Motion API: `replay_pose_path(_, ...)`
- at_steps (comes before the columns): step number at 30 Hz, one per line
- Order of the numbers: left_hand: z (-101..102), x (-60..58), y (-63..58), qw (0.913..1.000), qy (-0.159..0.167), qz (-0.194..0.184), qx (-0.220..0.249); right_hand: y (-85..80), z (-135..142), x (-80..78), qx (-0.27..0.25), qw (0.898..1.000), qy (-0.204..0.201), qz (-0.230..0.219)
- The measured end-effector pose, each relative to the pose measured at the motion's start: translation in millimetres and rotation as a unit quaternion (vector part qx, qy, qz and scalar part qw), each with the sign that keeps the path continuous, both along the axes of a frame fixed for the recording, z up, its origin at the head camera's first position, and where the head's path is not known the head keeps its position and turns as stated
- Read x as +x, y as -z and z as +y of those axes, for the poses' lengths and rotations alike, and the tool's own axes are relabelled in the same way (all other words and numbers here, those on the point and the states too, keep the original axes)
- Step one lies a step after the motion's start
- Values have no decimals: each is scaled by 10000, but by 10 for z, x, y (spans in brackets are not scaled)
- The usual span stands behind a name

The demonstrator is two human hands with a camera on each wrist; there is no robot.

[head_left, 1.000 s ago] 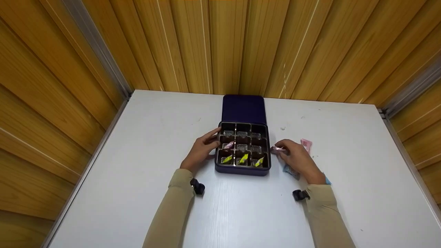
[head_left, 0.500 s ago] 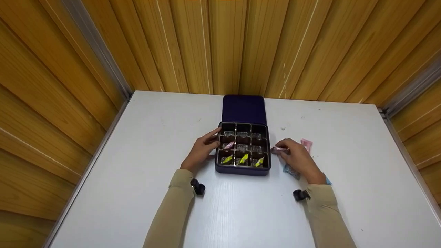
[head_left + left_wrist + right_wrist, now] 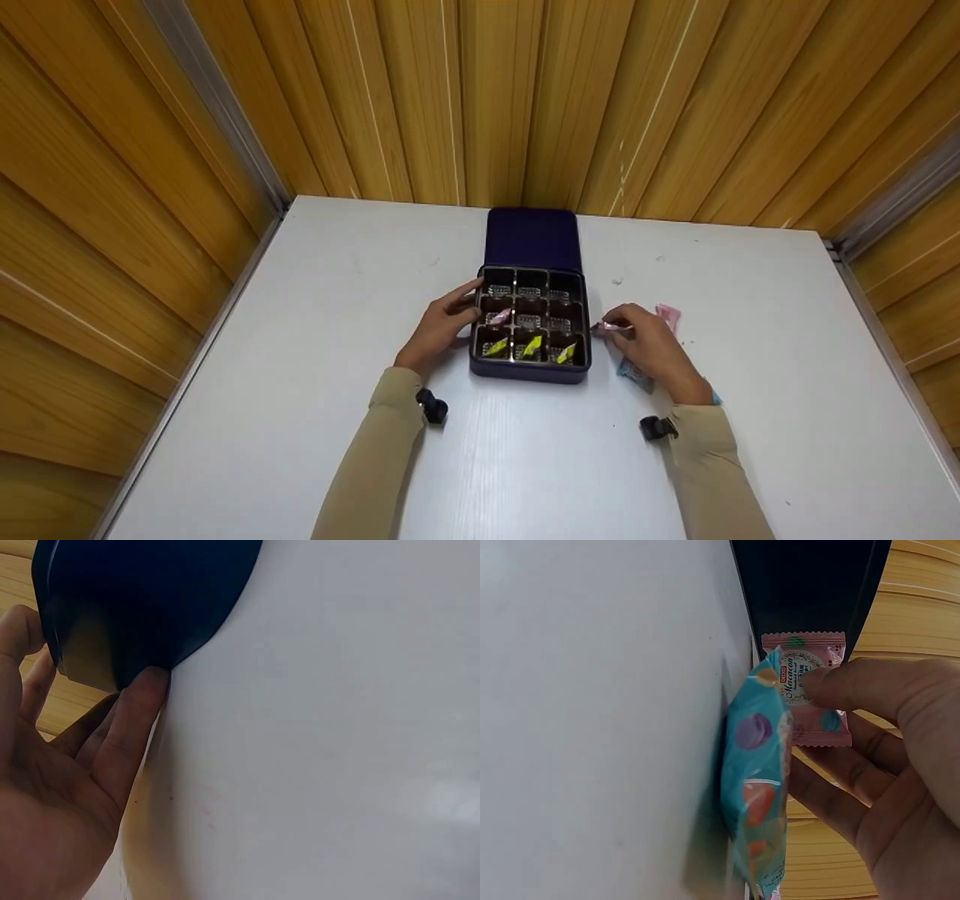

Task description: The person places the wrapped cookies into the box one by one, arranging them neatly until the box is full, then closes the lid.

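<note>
A dark blue tin point(image 3: 529, 372) with its lid point(image 3: 532, 240) folded back holds a tray of nine-grid style compartments. Yellow-green wrapped pieces point(image 3: 532, 345) lie in the three front compartments; a pink packet point(image 3: 500, 316) is in the middle row's left one. My left hand point(image 3: 439, 322) touches the tin's left side with thumb and fingers, as the left wrist view also shows. Just right of the tin, my right hand point(image 3: 649, 341) pinches a pink macaron packet point(image 3: 817, 716) between thumb and fingers. The tin's right wall point(image 3: 810, 585) rises behind that packet.
A blue packet point(image 3: 635, 375) lies on the white table point(image 3: 525, 465) beneath my right hand. Another pink packet point(image 3: 667, 315) lies beyond that hand, and a blue edge point(image 3: 714, 394) shows beside its wrist. Wood-panelled walls point(image 3: 495, 105) bound the table's back and sides.
The held pink packet has tilted slightly in my right fingers. Both hands and the tin stay in nearly the same places.
</note>
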State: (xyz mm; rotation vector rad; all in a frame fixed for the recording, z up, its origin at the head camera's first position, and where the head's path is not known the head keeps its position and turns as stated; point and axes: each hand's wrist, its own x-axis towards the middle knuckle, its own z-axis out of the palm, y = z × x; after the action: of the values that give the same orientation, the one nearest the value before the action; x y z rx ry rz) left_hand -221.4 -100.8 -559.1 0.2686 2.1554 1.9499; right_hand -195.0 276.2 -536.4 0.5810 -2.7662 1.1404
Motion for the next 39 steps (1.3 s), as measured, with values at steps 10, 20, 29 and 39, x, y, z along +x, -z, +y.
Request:
replay_pose_path(10,18,-9,-7,9991,-83,-279,304,-14,-9,36,7,9999,74,-151)
replay_pose_path(20,26,-9,-11,9993,-109,-218,279,-49,-3,20,-36,9999,-45,100)
replay_pose_path(29,34,10,-54,9993,-107,-287,221,-132,14,-7,-22,9991,-14,417)
replay_pose_path(39,27,-2,-27,9994,-79,-243,226,-295,25,-12,292,9994,41,152)
